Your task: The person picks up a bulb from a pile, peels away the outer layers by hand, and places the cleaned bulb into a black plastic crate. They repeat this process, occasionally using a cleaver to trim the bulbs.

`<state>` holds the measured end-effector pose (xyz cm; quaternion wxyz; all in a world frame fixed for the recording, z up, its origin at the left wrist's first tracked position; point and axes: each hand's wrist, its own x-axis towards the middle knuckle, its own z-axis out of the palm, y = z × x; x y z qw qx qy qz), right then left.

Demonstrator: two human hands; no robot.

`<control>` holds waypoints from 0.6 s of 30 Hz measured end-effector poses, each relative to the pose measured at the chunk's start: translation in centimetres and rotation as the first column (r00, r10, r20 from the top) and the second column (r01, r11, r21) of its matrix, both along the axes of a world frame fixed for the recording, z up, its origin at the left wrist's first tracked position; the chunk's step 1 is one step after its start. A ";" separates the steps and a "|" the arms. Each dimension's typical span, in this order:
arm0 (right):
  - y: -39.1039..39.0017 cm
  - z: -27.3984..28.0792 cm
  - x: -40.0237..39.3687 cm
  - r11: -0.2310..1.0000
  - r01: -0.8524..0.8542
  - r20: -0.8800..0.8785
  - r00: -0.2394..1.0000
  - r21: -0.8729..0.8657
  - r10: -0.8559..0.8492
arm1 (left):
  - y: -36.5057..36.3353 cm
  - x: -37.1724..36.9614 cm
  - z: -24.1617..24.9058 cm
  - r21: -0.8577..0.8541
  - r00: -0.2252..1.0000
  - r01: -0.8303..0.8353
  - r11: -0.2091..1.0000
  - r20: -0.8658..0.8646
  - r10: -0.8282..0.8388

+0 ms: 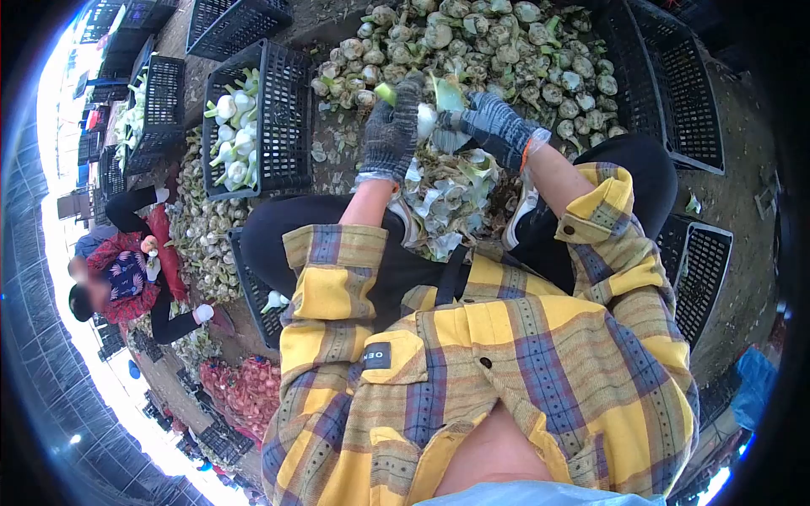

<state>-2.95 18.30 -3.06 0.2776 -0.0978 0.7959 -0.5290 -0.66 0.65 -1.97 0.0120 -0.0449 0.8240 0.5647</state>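
Observation:
My left hand (pixel 392 126), in a dark knitted glove, is closed round a white bulb (pixel 426 121) with a green stem end showing above the fingers. My right hand (pixel 499 128), in a grey glove with an orange band at the wrist, pinches a pale green leafy skin (pixel 448 93) beside the bulb. Peeled skins (pixel 451 198) lie heaped on the ground below both hands, between my shoes. Beyond the hands spreads a large pile of unpeeled bulbs (pixel 506 42).
A black crate (pixel 287 118) of clean white bulbs stands at the left. Other black crates (pixel 688 93) stand at the right, and one (pixel 704 274) is beside my knee. Another person (pixel 126 282) sits at the far left near more bulbs and red net sacks (pixel 245 392).

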 end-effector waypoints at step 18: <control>-0.5 1.5 0.0 0.911 0.133 -0.273 0.962 0.391 -0.024 | 0.6 0.8 1.2 -0.024 0.998 -0.057 0.998 -0.001 0.057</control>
